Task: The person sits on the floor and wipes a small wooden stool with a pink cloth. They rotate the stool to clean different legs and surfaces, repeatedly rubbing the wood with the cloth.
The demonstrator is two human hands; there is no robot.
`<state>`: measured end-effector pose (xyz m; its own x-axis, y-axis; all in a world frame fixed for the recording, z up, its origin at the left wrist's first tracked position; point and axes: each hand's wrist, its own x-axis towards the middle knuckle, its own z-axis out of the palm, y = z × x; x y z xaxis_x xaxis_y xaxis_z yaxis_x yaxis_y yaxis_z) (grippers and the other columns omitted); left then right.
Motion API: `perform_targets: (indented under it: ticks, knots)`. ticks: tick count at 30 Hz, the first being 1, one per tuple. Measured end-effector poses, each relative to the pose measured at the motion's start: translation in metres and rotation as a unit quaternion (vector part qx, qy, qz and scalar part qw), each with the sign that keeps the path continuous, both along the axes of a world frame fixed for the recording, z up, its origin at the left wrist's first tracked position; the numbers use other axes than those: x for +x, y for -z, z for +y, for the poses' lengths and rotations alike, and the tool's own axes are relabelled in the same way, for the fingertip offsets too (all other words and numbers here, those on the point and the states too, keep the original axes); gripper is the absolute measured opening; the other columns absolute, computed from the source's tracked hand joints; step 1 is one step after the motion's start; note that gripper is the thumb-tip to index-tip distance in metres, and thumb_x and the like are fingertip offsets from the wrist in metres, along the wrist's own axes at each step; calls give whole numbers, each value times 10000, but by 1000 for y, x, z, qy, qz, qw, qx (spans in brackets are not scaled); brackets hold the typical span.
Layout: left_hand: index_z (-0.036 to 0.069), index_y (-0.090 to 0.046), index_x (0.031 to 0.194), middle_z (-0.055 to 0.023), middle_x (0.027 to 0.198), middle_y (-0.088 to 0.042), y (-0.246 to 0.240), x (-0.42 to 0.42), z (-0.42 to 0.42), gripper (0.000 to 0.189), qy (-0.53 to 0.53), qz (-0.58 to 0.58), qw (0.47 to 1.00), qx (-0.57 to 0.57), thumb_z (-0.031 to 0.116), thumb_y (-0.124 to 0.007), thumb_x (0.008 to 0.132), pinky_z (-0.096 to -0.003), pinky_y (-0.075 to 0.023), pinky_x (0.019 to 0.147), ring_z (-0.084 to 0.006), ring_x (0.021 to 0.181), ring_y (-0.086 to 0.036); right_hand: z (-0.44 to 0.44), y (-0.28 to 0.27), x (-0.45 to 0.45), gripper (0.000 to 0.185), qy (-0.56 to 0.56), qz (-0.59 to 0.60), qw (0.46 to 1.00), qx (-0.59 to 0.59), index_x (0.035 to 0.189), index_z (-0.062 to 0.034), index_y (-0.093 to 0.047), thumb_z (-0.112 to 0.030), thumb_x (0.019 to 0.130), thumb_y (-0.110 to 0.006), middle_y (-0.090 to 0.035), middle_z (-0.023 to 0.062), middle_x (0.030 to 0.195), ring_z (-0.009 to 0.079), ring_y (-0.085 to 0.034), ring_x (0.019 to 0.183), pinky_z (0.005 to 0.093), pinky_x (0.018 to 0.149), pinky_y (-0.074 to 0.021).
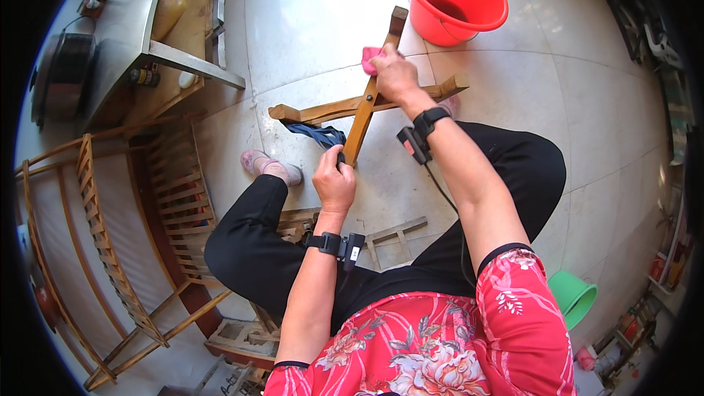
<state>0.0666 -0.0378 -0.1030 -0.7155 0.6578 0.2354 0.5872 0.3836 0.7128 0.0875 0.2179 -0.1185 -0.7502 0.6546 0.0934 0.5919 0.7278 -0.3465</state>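
Note:
A wooden folding stool frame [360, 126] with crossed legs and dark blue straps [316, 133] is held up over the tiled floor. My left hand [334, 180] grips its near end, beside the straps. My right hand [393, 72] presses a pink cloth [372, 60] on the upper part of one leg. The legs cross at a dark bolt between my hands. Just beyond my right hand stands a red bucket [456, 5] with dark liquid at the bottom. Each wrist wears a black strap with a small device.
A metal-topped table [129, 5] with a dark pot [69, 74] stands at the upper left. Wooden slatted racks [110, 231] fill the left side. A green bucket [572, 297] is at the lower right. Below my hands, a small wooden frame [396, 231] lies between my legs.

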Motion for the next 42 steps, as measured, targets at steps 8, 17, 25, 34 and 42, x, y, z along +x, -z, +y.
perform_targets:
  ticks: [8,17,25,34,42]
  knots:
    - [34,-646,1025,-176,958,-670,1,0,-3,308,0,12,1000,1,-31,-527,748,-429,-524,778,-382,861,-640,-59,3,24,311,-8,45,999,-8,1049,-190,-709,-45,800,-593,-553,98,1116,303,-653,917,422,752,-560]
    - [51,-656,1018,-172,975,-679,7,1,-7,299,-18,13,1000,-19,-5,-536,749,-424,-528,792,-372,879,-649,-121,33,42,319,200,199,946,-159,1148,-120,-650,-142,831,-621,-553,203,1096,416,-609,952,482,808,-512]
    - [57,-644,1031,-162,977,-675,11,1,-5,286,-19,13,1000,-7,13,-541,767,-441,-527,777,-366,882,-648,-95,16,71,368,178,291,928,-150,1160,-160,-650,-192,794,-659,-604,190,1048,404,-618,952,470,812,-513]
    - [54,-638,1021,-161,948,-670,11,-1,-3,280,-17,13,1000,3,-5,-545,763,-434,-527,748,-372,847,-644,-37,-19,25,294,-63,-75,995,10,1054,-188,-667,-97,775,-648,-566,127,1117,346,-652,939,449,782,-542]
    - [61,-647,1006,-156,936,-676,12,0,0,276,-22,16,1000,2,-2,-547,756,-436,-526,743,-371,835,-645,-92,23,51,287,61,57,996,-15,1073,-127,-642,-139,786,-642,-591,149,1072,377,-658,824,478,699,-547]
